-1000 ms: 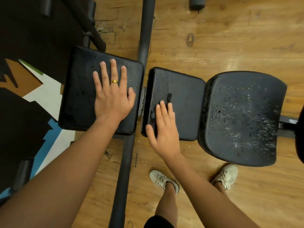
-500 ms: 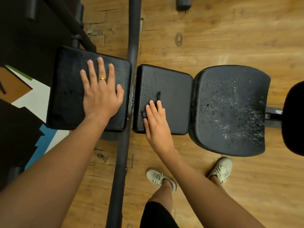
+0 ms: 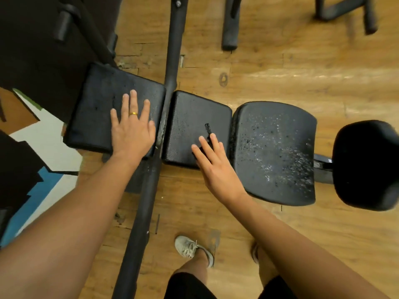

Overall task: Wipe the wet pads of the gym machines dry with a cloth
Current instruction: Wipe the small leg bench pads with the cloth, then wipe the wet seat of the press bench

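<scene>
My left fingers [image 3: 134,100] lie straight and spread, flat on the left pad [image 3: 97,117], holding nothing. My right fingers [image 3: 207,147] are straight too and rest on the middle pad [image 3: 194,108] at centre frame, beside a small dark mark [image 3: 208,128]. To the right, the seat pad [image 3: 276,152] is speckled with water drops. A black frame bar [image 3: 149,180] runs between the first two pads over the wooden floor [image 3: 280,67].

We wear a plain gold ring [image 3: 133,113] on one finger of our left hand [image 3: 131,134]. Our forearms [image 3: 71,223] are bare. A pale grey lace-up sneaker [image 3: 190,248] covers our left foot. The other sneaker [image 3: 255,253] shows only as a blurred sliver. Black shorts [image 3: 187,285] cover our thighs.
</scene>
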### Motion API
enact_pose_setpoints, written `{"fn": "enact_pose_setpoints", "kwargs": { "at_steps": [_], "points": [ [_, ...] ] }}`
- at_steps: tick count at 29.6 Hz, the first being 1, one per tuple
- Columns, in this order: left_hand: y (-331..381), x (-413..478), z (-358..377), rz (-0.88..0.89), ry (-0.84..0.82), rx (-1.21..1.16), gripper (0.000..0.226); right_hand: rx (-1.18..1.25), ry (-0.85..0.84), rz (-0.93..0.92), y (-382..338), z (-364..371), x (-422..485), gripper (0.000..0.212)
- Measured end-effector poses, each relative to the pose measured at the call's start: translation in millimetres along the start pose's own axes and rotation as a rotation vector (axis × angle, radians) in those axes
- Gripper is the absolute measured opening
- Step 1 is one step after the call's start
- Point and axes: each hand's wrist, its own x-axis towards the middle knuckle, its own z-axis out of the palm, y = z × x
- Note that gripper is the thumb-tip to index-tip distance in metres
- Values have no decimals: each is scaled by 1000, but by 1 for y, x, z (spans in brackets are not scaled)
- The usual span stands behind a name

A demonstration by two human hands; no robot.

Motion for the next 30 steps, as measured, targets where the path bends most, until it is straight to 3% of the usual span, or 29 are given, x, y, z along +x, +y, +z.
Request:
{"fn": "enact_pose_setpoints", "kwargs": {
  "at_steps": [9, 14, 17, 21, 30],
  "points": [
    [84, -105, -76, -66, 1, -72, 62, -70, -71, -213, 26, -114, -23, 81],
    [130, -146, -130, -141, 25, -132, 61, -107, -159, -305, 44, -188, -31, 64],
    [157, -179, -168, -121, 100, -153, 62, -117, -103, -340, 54, -235, -51, 82],
    [187, -215, -187, -52, 166, -135, 61, -118, -105, -308, 64, -268, -87, 89],
    [277, -316, -203, -163, 215, -178, 60, -119, -146, -388, 83, -319, -154, 86]
  ]
}}
